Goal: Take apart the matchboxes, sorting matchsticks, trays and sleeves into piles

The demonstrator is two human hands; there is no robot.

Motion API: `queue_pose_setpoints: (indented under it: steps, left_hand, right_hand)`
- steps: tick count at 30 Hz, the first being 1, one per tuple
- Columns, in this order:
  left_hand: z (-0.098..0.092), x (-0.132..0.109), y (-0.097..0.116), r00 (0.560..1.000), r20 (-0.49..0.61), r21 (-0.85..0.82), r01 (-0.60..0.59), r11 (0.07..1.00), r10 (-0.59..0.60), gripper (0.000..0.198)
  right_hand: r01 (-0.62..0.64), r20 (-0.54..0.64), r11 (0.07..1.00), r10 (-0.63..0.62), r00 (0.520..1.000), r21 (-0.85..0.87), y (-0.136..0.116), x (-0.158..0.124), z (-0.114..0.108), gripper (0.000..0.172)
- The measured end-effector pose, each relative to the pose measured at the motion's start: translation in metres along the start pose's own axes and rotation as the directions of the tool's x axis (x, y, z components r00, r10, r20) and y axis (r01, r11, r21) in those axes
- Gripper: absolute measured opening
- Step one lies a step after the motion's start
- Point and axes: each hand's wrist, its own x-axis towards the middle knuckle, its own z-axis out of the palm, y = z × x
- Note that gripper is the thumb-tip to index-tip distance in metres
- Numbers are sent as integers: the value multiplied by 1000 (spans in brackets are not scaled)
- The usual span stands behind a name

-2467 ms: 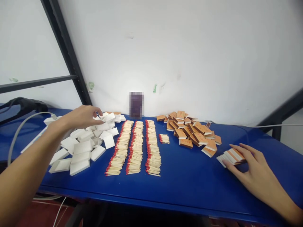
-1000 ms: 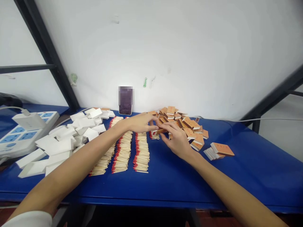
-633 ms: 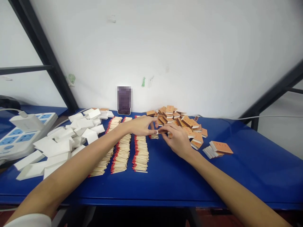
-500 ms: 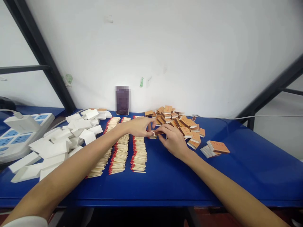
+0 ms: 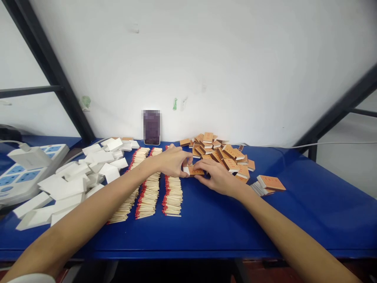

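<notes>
An orange matchbox lies between my two hands, its printed face up and a white end of its inner tray sticking out on the left. My left hand is closed, fingers pinching at that white end. With thumb and fingers, my right hand grips the orange sleeve from the right. Just left of the box, a row of red-tipped matches runs towards me, partly covered by my left hand. Right behind my right hand is a heap of orange matchboxes.
Two more match rows lie under my left forearm. White paper trays are piled at left, beside a power strip. A phone leans on the wall. Several matchboxes sit at right on the blue table.
The matchbox has turned from a tilted position to printed face up, and its white tray end shows at the left. My left fingers have come down and closed on that end.
</notes>
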Motion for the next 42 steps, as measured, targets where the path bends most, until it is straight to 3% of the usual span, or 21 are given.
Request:
queue_pose_setpoints:
  steps: [9, 20, 26, 29, 33, 38, 42]
  left_hand:
    - [8, 2, 3, 994, -65, 192, -72, 979, 86, 21]
    - [9, 1, 2, 997, -39, 204, -56, 977, 66, 23]
    - [10, 2, 3, 997, -42, 217, -51, 975, 61, 26]
    - [10, 2, 3, 997, -42, 233, -52, 971, 64, 25]
    - [9, 2, 2, 995, -57, 243, -65, 968, 81, 25]
    - [3, 3, 5, 997, -60, 238, -42, 970, 58, 27]
    - [-2, 4, 9, 998, -51, 201, -21, 979, 32, 27]
  right_hand:
    - [-6, -5, 1000, 6, 1000, -13, 5, -1, 1, 15]
    - [-23, 35, 983, 29, 999, -184, 12, -4, -10, 21]
    - [-84, -85, 958, 63, 994, -274, 13, -5, -24, 25]
    - [-224, -276, 910, 129, 952, -348, 21, -5, -31, 16]
    - [-441, -481, 813, 234, 845, -380, 37, -8, -34, 10]
    - [-499, -484, 783, 296, 823, -370, 52, -7, -33, 16]
    - [-513, -520, 804, 313, 795, -301, 41, -7, -49, 23]
